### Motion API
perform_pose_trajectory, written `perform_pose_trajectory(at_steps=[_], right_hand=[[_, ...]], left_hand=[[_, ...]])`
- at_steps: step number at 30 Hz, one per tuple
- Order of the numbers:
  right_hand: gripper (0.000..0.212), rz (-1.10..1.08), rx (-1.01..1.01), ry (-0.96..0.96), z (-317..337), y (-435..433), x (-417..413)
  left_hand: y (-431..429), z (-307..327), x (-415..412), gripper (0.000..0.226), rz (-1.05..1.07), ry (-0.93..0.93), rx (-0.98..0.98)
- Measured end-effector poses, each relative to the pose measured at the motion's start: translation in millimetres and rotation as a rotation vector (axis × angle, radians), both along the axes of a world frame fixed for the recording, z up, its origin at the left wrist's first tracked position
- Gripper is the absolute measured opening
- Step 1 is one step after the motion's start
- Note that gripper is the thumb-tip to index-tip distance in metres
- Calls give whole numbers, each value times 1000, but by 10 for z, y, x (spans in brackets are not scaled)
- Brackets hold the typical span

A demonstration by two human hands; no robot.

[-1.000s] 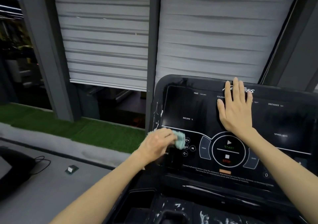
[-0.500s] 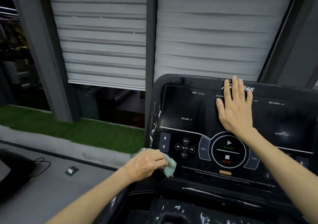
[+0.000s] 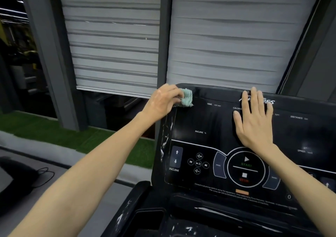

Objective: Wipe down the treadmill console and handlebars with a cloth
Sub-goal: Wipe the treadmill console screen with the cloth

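- Lower tray [image 3: 151,218]: nearest the camera, black, flecked with white smears.
- Console [image 3: 200,120]: glossy black treadmill panel rising behind the tray, with white smears down its left edge.
  - Lower band: incline arrows [image 3: 176,156], a cluster of media buttons [image 3: 198,163], and a round START/STOP dial [image 3: 246,169].
  - Upper band: labels TIME, INCLINE, DISTANCE and SPEED, plus a CALORIES label partly covered.
- Right hand [image 3: 254,120]: laid palm down on the upper middle of the console. The fingers are straight and close together and hold nothing. The fingertips reach the logo near the top edge.
- Left hand [image 3: 163,100]: at the console's upper left corner, fingers curled round the cloth.
- Cloth [image 3: 186,97]: pale green and bunched, pressed to the console's top left corner, just left of the TIME label.
- Cable [image 3: 43,175]: black, looped on the grey floor to the left.
- Turf strip [image 3: 54,133]: green, beyond the floor.
- Pillar [image 3: 163,36]: grey, behind the console.
- Blinds [image 3: 112,36]: pale and pleated, partly lowered, with a dark gap below them.
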State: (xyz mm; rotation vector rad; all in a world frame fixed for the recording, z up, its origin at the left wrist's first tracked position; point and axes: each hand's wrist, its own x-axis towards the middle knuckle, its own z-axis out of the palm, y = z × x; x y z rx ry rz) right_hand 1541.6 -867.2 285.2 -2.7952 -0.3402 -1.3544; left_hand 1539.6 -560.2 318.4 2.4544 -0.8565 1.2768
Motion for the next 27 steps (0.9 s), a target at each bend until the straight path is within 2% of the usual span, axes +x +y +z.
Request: perform_pose_trajectory(at_steps=[3, 7, 10, 13, 18, 22, 24, 27], right_hand=[[63, 2, 0, 1, 0, 6, 3], [63, 2, 7, -3, 0, 9, 6], [64, 8, 7, -8, 2, 11, 10], [64, 13, 3, -11, 7, 15, 7], [64, 7, 7, -5, 5, 9, -2], [64, 5, 9, 1, 5, 7, 4], [64, 3, 7, 3, -4, 3, 5], [63, 3, 4, -5, -7, 1, 10]], left_hand=[[60, -379, -196, 5, -6, -7, -21], [29, -1206, -653, 4, -33, 37, -135], [6, -1559, -821, 8, -77, 100, -102], [63, -1383, -702, 9, -107, 106, -44], [74, -648, -365, 16, -46, 23, -35], [16, -151, -95, 4, 28, -20, -101], [7, -152, -99, 4, 26, -16, -126], [58, -529, -305, 14, -17, 1, -113]])
